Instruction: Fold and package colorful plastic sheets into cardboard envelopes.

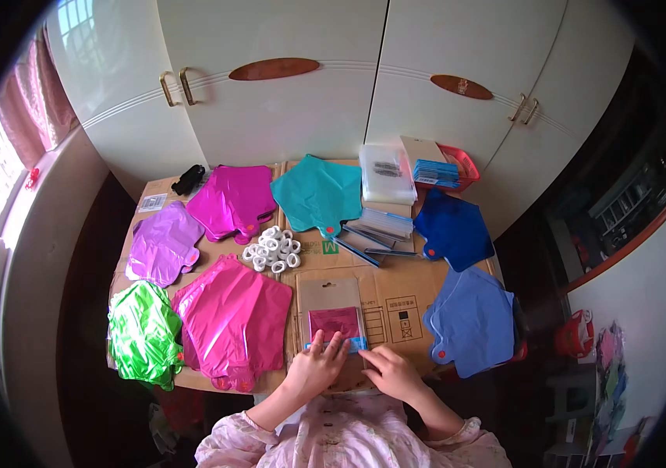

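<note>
In front of me on the cardboard lies a clear plastic packet [329, 294] with a grey backing, a hang hole at its top and a blue strip along its lower part. A folded magenta foil piece [333, 320] shows inside it. My left hand [319, 370] rests on the packet's lower part, fingers stretched out and slightly spread. At the packet's lower right corner is my right hand [393, 378], its index finger reaching to the edge and its thumb apart below. I see nothing held between those fingers.
Foil balloon stacks surround the packet: pink [235, 316], green [144, 331], lilac [163, 243], magenta [232, 201], teal [317, 191], dark blue [455, 230], light blue [473, 324]. White rings [272, 249], blue-edged cards [380, 228], clear bags [386, 173] and a red basket [465, 168] lie beyond.
</note>
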Motion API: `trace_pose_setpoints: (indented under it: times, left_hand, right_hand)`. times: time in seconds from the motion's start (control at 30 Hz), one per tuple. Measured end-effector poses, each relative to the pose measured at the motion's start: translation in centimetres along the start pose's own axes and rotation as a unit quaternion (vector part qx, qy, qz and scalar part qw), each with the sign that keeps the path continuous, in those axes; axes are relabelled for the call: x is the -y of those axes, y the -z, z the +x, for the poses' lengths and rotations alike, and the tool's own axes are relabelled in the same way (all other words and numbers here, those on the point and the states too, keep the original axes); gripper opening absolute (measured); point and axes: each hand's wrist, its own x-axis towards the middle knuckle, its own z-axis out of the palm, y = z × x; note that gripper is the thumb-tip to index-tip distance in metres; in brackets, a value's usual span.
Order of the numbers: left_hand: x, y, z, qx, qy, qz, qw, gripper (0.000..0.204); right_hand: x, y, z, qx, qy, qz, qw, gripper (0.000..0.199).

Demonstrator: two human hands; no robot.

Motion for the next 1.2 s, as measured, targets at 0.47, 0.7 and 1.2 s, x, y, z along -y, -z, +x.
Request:
trace_pose_setpoints:
  times: [0.47,0.7,1.2]
  left_hand:
    - [0.1,0.2,0.0,0.021,0.000,-0.004,1.000,0.058]
    - [0.1,0.2,-0.1,0.029,0.006,-0.003,1.000,0.059]
    - [-2.0,0.2,-0.2,-0.082,0.028,-0.105,0.991,0.026]
  right_hand:
    - [-2.8,-0.8,3.4,-0.112,0.125,0.019,0.986,0.018]
    - [-2.2,0.0,3.5,-0.116,0.158,0.025,0.980,0.013]
    - [-2.1,1.6,4.0,-0.062,0.244,-0.058,0.966,0.019]
